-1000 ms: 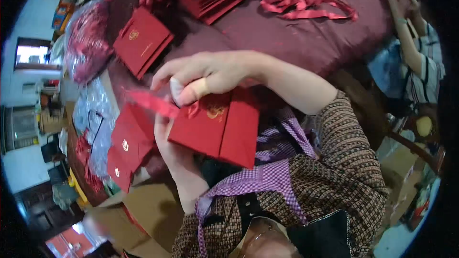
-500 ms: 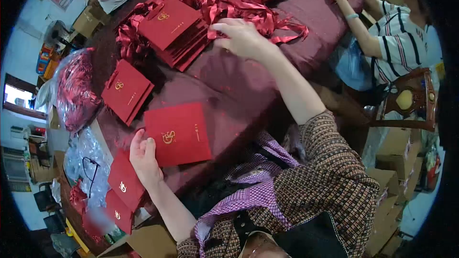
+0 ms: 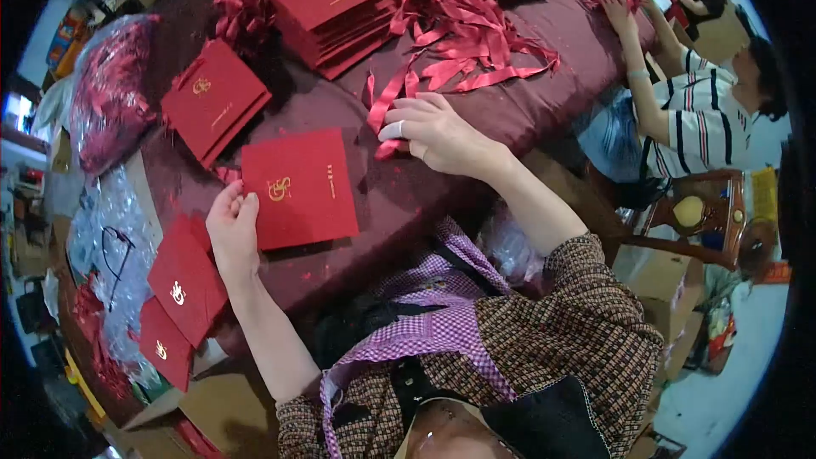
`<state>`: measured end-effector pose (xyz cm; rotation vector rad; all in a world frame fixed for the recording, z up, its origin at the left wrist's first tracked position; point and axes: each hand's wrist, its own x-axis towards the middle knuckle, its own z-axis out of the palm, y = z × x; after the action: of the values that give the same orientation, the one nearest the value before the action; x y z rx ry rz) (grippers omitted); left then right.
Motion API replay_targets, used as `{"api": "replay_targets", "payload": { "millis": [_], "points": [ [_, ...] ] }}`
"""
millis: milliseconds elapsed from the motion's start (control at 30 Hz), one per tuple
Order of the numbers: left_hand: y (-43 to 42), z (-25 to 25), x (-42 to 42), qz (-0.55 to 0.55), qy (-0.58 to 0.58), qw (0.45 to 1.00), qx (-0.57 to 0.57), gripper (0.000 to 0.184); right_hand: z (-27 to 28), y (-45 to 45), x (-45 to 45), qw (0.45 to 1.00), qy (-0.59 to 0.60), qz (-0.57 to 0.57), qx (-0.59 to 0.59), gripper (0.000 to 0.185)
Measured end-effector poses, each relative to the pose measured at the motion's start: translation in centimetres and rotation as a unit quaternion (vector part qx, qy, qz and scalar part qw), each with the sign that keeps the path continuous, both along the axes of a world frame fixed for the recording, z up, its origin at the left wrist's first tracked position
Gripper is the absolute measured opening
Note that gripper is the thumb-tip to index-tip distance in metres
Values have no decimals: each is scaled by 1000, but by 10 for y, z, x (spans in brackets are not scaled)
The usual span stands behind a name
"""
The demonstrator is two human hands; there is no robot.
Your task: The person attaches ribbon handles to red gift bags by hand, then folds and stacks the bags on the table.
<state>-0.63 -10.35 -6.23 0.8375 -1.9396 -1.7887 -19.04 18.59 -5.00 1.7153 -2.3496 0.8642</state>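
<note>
A red card-like bag with a gold emblem [image 3: 302, 191] lies at the near edge of the cloth-covered table [image 3: 408, 195]. My left hand [image 3: 234, 225] pinches its left edge, where a bit of red ribbon shows. My right hand [image 3: 438, 132], with a ring on one finger, has its fingers curled on a strand of red ribbon [image 3: 387, 110] that trails from the ribbon pile [image 3: 467, 34]. Behind stand a tall stack of red bags [image 3: 327, 4] and a smaller stack [image 3: 212, 102] to the left.
More red bags [image 3: 191, 285] lie at the lower left beside clear plastic [image 3: 106, 229]. A plastic sack of red ribbon [image 3: 115, 89] sits at the left edge. At the right, a person in a striped shirt [image 3: 697, 119] reaches onto the table near a wooden chair [image 3: 693, 212].
The right hand went from above the table's middle to the ribbon and draws a strand nearer. The left hand keeps the bag, which earlier was held up near the body.
</note>
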Motion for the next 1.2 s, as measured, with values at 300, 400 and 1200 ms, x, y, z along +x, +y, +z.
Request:
{"api": "replay_targets", "payload": {
  "millis": [300, 400, 1200],
  "points": [
    [8, -1, 3, 27, 8, 999, -27, 17, 44, 20, -30, 995, 13, -104, 3, 31],
    [10, -3, 4, 13, 24, 999, -32, 15, 48, 4, -40, 955, -162, -244, -42, 21],
    [24, 5, 2, -9, 140, 988, 57, 30, 72, -84, 0, 731, -622, 97, -264, 26]
  ]
}}
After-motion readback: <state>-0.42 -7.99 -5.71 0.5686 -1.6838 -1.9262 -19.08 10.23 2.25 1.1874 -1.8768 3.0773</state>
